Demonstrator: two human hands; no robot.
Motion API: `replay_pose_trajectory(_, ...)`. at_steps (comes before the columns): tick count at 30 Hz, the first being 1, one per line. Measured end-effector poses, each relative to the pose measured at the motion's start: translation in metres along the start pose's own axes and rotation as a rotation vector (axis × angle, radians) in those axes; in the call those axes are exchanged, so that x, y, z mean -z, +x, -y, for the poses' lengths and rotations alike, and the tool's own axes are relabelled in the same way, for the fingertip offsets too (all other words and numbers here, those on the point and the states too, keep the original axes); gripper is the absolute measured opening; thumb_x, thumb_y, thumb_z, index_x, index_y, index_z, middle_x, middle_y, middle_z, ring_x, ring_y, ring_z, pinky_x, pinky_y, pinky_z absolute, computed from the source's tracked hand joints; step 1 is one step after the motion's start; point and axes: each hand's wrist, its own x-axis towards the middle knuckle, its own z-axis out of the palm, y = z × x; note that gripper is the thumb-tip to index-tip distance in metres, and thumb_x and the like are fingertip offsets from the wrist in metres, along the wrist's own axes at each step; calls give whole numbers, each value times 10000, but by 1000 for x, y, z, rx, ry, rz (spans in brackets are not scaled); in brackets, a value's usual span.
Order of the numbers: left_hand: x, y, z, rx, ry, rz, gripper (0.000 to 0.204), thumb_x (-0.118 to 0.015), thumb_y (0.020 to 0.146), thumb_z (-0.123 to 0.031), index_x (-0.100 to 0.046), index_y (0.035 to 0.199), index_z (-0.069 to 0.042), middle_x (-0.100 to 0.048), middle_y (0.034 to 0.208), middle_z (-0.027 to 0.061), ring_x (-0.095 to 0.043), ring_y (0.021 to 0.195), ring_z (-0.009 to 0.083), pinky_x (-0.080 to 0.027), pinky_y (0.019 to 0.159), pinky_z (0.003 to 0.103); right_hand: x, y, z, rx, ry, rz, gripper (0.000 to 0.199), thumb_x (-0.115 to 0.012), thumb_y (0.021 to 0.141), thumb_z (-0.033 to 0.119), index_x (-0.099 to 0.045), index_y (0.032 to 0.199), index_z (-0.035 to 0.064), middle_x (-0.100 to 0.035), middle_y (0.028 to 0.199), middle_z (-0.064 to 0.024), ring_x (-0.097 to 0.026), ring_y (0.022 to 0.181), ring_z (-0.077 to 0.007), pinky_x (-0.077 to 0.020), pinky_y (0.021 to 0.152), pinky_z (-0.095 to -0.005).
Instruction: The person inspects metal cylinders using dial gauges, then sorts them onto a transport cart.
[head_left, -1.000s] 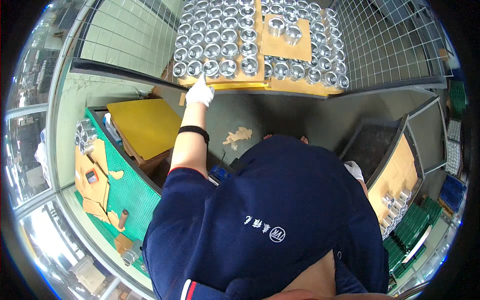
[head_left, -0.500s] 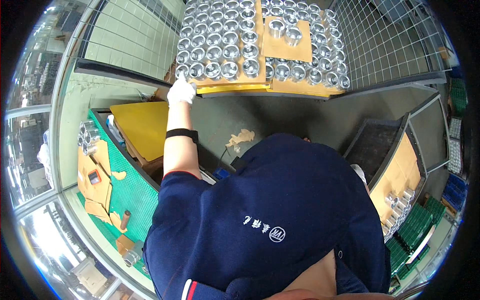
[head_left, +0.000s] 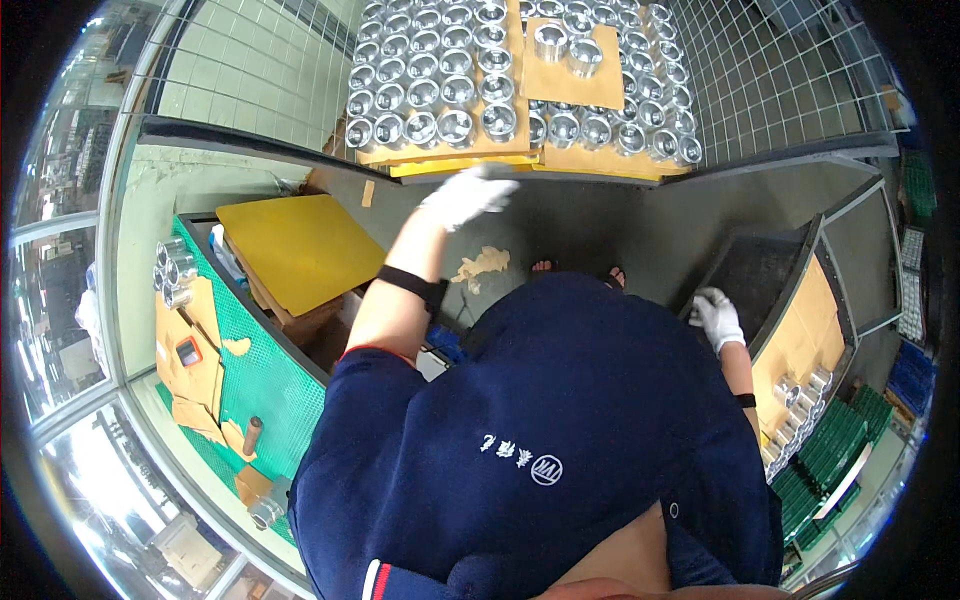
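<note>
Metal cups (head_left: 455, 128) fill one crate, uncounted; two gloved hands, left hand (head_left: 466, 196) blurred, fingers unclear

Left hand (head_left: 467, 195) gloved, raised forward, blurred; right hand (head_left: 718, 318) gloved, low.

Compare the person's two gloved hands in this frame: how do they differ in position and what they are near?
The left hand is stretched forward and blurred, just below the front edge of the cardboard sheets carrying the metal cylinders; the right hand is low at the person's side and sharp, on the edge of the dark tray. The left arm wears a black band mid-forearm; the right has one at the wrist. Both wear white gloves and hold nothing visible.
</note>
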Motion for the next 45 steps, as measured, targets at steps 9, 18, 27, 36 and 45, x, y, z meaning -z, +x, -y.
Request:
replay_pose_trajectory(9,-178,-91,-172,-605,-170,794,541,-652,881,-196,-415,1345,-52,-582,1184,80,-535,1091,146,-416,964,301,-11,-128,213,883,410,100,379,-531,907,142,-504,1253,-11,-591,1137,-111,-590,982,-166,-484,876,-291)
replay_pose_trajectory(18,-274,-125,-173,-520,-439,1088,628,-583,931,-149,-273,1458,-5,-291,1514,90,-333,1330,148,-356,1037,312,54,-180,140,770,420,-428,303,-357,1026,206,-546,881,20,-617,678,-59,-545,479,-117,-436,488,-218)
replay_pose_trajectory(27,-301,-138,-156,-409,-15,767,413,-565,938,-174,-452,1282,24,-617,1142,111,-595,1024,169,-481,872,294,178,-209,55,543,655,-879,378,-435,1000,343,-615,931,18,-605,708,-36,-550,567,-105,-407,481,-217)
replay_pose_trajectory(36,-350,-171,-148,-801,645,60,434,-656,832,-321,-513,1083,2,-637,868,198,-626,800,386,-502,698,452,74,-218,58,846,712,360,376,-434,994,214,-485,1274,-32,-537,1267,-114,-534,1111,-189,-408,969,-326)
replay_pose_trajectory(45,-324,-193,-132,-819,687,-454,167,-570,886,-189,-509,920,-38,-605,719,183,-606,688,393,-481,600,468,83,-196,49,1143,7,280,352,-536,937,129,-525,1253,-26,-608,1149,-249,-599,1091,-298,-445,958,-342)
